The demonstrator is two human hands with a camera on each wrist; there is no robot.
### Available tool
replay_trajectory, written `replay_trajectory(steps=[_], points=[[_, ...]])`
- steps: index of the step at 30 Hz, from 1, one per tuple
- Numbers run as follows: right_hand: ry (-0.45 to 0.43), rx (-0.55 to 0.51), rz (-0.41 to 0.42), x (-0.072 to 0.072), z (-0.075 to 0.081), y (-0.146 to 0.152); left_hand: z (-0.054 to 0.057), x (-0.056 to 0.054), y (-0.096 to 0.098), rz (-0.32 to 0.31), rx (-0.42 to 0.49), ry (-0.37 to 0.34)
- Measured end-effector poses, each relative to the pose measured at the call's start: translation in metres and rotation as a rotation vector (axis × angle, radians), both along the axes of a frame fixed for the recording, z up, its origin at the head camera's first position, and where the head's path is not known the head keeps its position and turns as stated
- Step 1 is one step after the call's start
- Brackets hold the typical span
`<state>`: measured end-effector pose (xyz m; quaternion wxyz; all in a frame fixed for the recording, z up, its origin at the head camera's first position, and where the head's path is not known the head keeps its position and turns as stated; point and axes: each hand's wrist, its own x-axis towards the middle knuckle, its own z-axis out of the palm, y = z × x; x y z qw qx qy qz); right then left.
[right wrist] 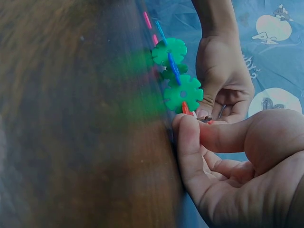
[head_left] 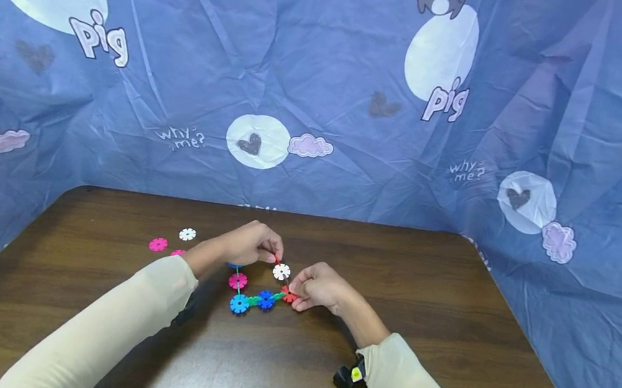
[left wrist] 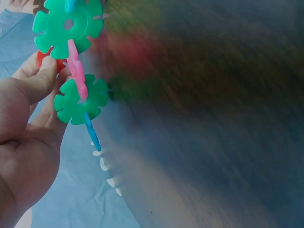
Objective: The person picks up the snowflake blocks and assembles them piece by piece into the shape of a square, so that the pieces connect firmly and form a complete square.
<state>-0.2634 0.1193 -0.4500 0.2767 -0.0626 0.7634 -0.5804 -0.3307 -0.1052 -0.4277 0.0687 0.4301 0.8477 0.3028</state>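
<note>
A chain of notched plastic snowflake discs lies bent on the table, with a light blue disc (head_left: 239, 304), a dark blue disc (head_left: 265, 300) and a pink disc (head_left: 237, 280) among its pieces. Green discs (left wrist: 81, 99) stand on edge between them. My left hand (head_left: 252, 243) pinches a red disc (left wrist: 50, 61) at the far side of the chain, beside a white disc (head_left: 281, 272). At the right corner, my right hand (head_left: 320, 287) pinches another red disc (head_left: 289, 294) between thumb and forefinger. The fingers partly hide both red discs.
Left of the chain lie a loose white disc (head_left: 187, 234) and a pink disc (head_left: 158, 244), with another pink one partly behind the left forearm. The brown wooden table (head_left: 413, 354) ends at a blue printed cloth (head_left: 340, 184) behind and beside it.
</note>
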Motion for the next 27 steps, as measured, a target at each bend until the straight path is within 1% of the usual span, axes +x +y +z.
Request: replay_trajectory(steps=[4,8,12,15,18,21,27], points=[[-0.005,0.001,0.006,0.0005,0.0007,0.0008,-0.0011,0.0004,0.0022,-0.023,-0.001,0.008],[-0.004,-0.015,0.01,0.0008,-0.0002,0.0008,-0.0002,0.0006,0.004,-0.017,-0.016,0.029],[0.007,-0.026,0.0,0.0014,0.0005,0.0002,0.0015,-0.0003,0.0054,-0.027,-0.028,0.081],[0.012,-0.022,-0.015,0.0022,0.0008,-0.0007,0.0019,-0.0002,0.0069,-0.043,-0.028,0.127],[0.025,-0.01,-0.023,0.0025,0.0006,-0.0017,0.002,0.0001,0.0082,-0.044,-0.029,0.159],[0.033,0.004,-0.038,0.0035,0.0003,-0.0028,0.0009,0.0001,0.0092,-0.06,-0.031,0.172],[0.033,0.015,-0.057,0.0046,-0.0004,-0.0036,-0.0019,0.001,0.0094,-0.063,-0.027,0.146]])
